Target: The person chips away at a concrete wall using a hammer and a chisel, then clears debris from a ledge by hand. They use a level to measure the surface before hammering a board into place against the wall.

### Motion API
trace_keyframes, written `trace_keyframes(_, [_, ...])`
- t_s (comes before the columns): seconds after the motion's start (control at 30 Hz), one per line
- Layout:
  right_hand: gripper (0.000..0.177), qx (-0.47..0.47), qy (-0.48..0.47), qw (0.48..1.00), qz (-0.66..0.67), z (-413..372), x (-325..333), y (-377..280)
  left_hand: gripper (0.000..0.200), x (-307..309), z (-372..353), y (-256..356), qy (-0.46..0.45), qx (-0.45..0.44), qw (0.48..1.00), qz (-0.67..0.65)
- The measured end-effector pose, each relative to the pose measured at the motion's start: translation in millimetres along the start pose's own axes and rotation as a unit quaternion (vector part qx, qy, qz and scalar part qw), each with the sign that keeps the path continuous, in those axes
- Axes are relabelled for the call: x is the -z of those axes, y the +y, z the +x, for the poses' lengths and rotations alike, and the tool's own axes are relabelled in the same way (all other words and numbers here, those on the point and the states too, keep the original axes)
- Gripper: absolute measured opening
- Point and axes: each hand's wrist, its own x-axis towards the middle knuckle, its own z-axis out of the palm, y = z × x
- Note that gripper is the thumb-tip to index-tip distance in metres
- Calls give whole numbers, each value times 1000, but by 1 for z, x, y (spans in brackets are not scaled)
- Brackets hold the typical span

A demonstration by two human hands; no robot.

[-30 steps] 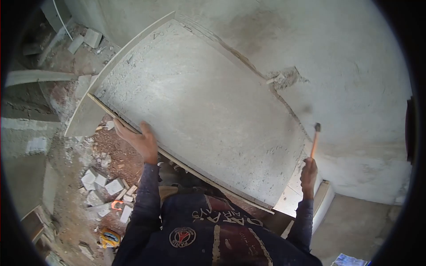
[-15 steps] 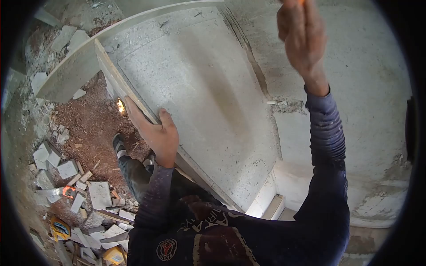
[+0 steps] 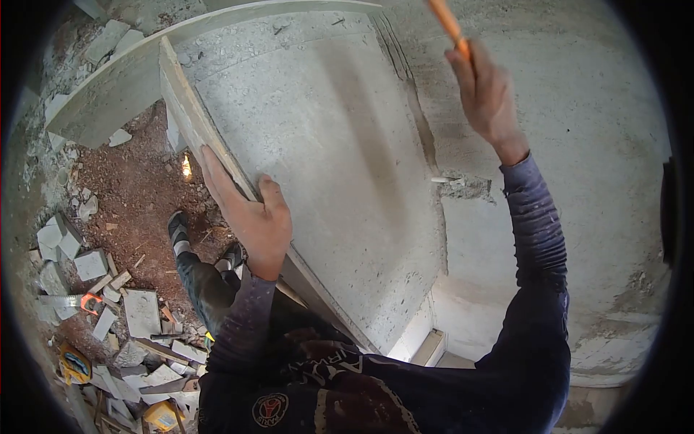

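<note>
My left hand point(image 3: 256, 224) grips the upper edge of a long wooden board point(image 3: 186, 94). Its fingers lie along the outer face, and the thumb rests over the slab side. The board runs along the side of a raised grey concrete slab point(image 3: 311, 145). Higher up on the right, my right hand point(image 3: 489, 101) is closed around an orange handle point(image 3: 448, 25). The far end of that tool is beyond the top of the view, so its kind is hidden.
A curved board point(image 3: 108, 108) edges the slab's far side. Broken blocks point(image 3: 142, 312), a saw with an orange grip point(image 3: 90, 304) and a yellow object point(image 3: 163, 416) lie on the floor at left. A rough wall point(image 3: 593, 159) with a white pipe stub point(image 3: 441, 179) stands at right.
My right hand has come down, and more of the orange handle now shows above it. The left hand still holds the board's edge. The whole view has shifted slightly.
</note>
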Motion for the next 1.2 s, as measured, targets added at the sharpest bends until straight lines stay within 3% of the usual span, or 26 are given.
trace_keyframes(0.03, [25,0,-2,1000,-1,10,-2,-10,84,0,0,-1,-1,-2,1000,0])
trace_keyframes(0.1, [34,133,206,963,114,31,-9,-19,84,-1,-1,-2,2,0,1000,-2])
trace_keyframes(0.17, [34,120,198,966,117,8,-58,35,83,-1,0,-3,5,-11,1000,7])
trace_keyframes(0.2, [35,9,40,999,29,-14,-72,65,83,0,-2,-2,8,-9,1000,6])
trace_keyframes(0.23, [36,-109,-118,985,-62,-42,-81,99,83,1,-3,-1,-1,-1,1000,15])
trace_keyframes(0.27, [35,-46,-136,984,-108,-65,-92,145,83,-1,0,0,3,7,1000,23])
trace_keyframes(0.3, [35,16,-152,977,-151,-63,-89,141,83,0,3,-1,12,5,1000,23])
trace_keyframes(0.4, [33,-69,-192,977,-64,-39,-64,121,83,-3,-1,0,-4,13,1000,15])
trace_keyframes(0.47, [34,-38,-91,995,-15,-1,-34,57,83,-1,0,-3,7,-12,1000,2])
trace_keyframes(0.53, [34,50,70,996,28,27,-16,3,83,0,1,-2,4,-7,1000,-1])
trace_keyframes(0.57, [34,52,68,996,28,30,-22,1,82,-1,1,-1,4,-5,1000,-8])
trace_keyframes(0.63, [35,107,189,968,125,35,-41,5,83,-1,1,0,1,2,1000,-3])
trace_keyframes(0.7, [37,6,45,999,24,-11,-88,80,83,2,-1,1,-4,8,1000,5])
trace_keyframes(0.77, [38,161,-52,984,-52,-59,-117,184,84,0,1,-1,-3,9,1000,11])
trace_keyframes(0.8, [38,167,-48,984,-50,-49,-114,176,84,2,5,-2,5,9,1000,13])
trace_keyframes(0.87, [31,-28,-234,966,-102,-44,-71,146,84,-2,1,0,-2,17,1000,-3])
trace_keyframes(0.93, [31,-135,-185,973,-36,-8,-32,47,83,-2,-2,0,-10,17,1000,-11])
trace_keyframes(1.0, [32,-48,-49,997,-41,24,-11,-5,83,-1,-1,-2,-1,14,1000,-12])
trace_keyframes(1.03, [32,-46,-51,997,-39,27,-18,-8,83,-1,-1,-3,-4,12,1000,-1])
trace_keyframes(1.1, [27,65,139,986,72,36,-35,-6,83,-1,0,-3,-2,11,1000,8])
trace_keyframes(1.17, [27,101,142,984,35,-7,-83,59,83,0,1,-1,-2,13,1000,7])
trace_keyframes(1.2, [27,118,36,992,-17,-50,-100,123,83,3,-2,0,-5,11,1000,7])
